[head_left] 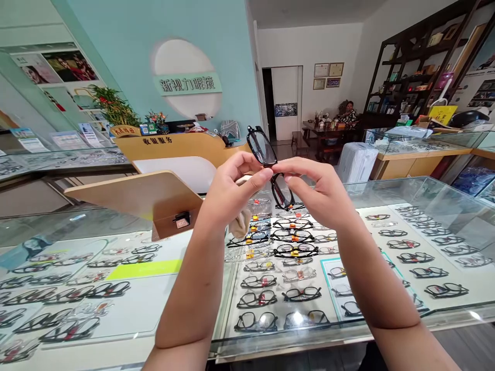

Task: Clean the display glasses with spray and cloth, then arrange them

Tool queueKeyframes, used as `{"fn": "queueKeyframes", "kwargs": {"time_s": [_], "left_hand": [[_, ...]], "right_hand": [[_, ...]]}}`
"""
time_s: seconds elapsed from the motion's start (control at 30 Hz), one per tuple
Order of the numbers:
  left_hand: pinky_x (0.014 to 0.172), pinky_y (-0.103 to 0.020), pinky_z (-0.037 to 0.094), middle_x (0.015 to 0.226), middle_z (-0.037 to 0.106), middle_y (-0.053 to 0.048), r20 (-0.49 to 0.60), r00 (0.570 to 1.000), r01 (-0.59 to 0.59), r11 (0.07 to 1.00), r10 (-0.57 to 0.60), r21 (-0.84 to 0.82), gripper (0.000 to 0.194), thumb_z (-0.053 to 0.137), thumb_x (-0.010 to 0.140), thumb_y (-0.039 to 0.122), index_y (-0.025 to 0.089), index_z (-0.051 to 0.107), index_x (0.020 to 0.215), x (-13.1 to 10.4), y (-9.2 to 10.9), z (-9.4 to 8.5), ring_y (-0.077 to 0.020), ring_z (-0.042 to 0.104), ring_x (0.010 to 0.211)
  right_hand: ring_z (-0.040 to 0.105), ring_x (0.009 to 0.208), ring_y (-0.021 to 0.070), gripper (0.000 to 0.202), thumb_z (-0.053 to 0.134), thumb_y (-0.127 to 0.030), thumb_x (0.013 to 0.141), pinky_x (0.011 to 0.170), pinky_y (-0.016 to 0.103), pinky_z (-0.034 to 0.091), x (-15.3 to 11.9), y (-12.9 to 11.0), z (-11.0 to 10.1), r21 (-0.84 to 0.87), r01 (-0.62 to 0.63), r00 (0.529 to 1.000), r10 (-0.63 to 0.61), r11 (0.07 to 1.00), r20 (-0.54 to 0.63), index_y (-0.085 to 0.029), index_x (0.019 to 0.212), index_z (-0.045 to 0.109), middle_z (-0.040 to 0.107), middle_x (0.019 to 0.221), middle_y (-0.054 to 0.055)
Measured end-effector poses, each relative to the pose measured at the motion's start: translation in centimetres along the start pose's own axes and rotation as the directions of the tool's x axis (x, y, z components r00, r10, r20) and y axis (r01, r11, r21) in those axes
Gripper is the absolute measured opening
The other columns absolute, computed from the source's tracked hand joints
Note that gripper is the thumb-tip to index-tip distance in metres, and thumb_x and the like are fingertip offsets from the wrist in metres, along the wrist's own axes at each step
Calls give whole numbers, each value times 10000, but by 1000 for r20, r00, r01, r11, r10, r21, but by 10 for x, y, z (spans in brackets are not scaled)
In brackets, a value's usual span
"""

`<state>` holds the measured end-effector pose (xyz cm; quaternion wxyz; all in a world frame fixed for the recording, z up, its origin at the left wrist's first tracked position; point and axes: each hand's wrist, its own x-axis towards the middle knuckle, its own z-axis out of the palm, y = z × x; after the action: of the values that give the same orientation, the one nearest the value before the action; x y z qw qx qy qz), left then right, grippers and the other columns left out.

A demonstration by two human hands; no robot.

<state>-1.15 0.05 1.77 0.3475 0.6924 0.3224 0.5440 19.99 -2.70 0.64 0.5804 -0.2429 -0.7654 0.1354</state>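
black-framed glasses (pixel 253 135) are held above the glass counter (pixel 348 330), pinched between closed fingertips by the left hand (pixel 230 188) at nine o'clock and the right hand (pixel 320 193) at three; a beige cloth (pixel 240 225) is seen at the left hand's six o'clock.

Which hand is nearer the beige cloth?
Left. The left hand holds the cloth, which hangs below it; the right hand is apart, farther right, gripping the glasses.
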Motion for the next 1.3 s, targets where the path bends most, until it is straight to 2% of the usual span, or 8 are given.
{"fn": "queueKeyframes", "kwargs": {"time_s": [0.13,0.3,0.47,0.7,0.87,1.0,1.3], "left_hand": [[685,-230,535,984,771,-36,31,1000,-3,999,4,-37,444,933,837,526,229,693,1063,0,-5,-2,-142,662,801],[707,-256,562,903,778,-26,11,1000,23,999,-22,-41,356,893,843,396,221,720,1099,0,-4,-3,-171,712,820],[767,-275,596,991,823,-49,-2,1000,-2,1000,2,-22,336,883,839,350,211,736,1107,0,-4,-5,-184,754,884],[782,-293,607,975,819,-54,-29,999,-24,999,25,43,358,904,792,365,212,737,1069,1,-4,-8,-209,756,920],[726,-287,586,922,794,-46,-26,999,-29,997,31,75,392,921,810,451,215,714,1045,1,-1,-7,-194,724,839],[772,-297,608,913,784,-41,1,998,-55,997,55,46,466,953,809,539,226,680,1019,0,-1,-7,-201,737,861],[793,-296,612,918,769,-35,1,998,-68,996,68,53,476,965,809,577,241,681,989,-1,0,-7,-200,723,877]], "right_hand": [[788,1174,221,312,608,-171,1046,1065,409,635,0,0,2,-3,5,1000,-5,1000,19,-272,1150,884,856,1244,32],[785,1203,218,311,621,-165,1045,1083,410,632,0,0,4,11,3,1000,-4,1000,18,-269,1185,878,852,1271,35],[784,1217,218,303,635,-159,1044,1102,415,626,0,0,6,19,12,1000,-13,1000,23,-272,1193,874,851,1281,37],[787,1201,227,260,665,-193,1047,1054,405,637,0,0,7,40,-44,999,43,998,17,-259,1182,877,855,1266,49],[788,1165,217,228,682,-219,1045,1019,390,643,1,-2,7,35,-66,998,65,997,14,-255,1149,881,860,1220,40],[782,1168,207,209,688,-223,1049,1020,381,631,0,-4,6,40,-58,998,57,997,36,-254,1133,877,858,1226,38],[772,1086,204,181,692,-231,1047,996,379,618,0,-4,9,66,-49,999,48,997,17,-249,1063,871,851,1141,38]]}}
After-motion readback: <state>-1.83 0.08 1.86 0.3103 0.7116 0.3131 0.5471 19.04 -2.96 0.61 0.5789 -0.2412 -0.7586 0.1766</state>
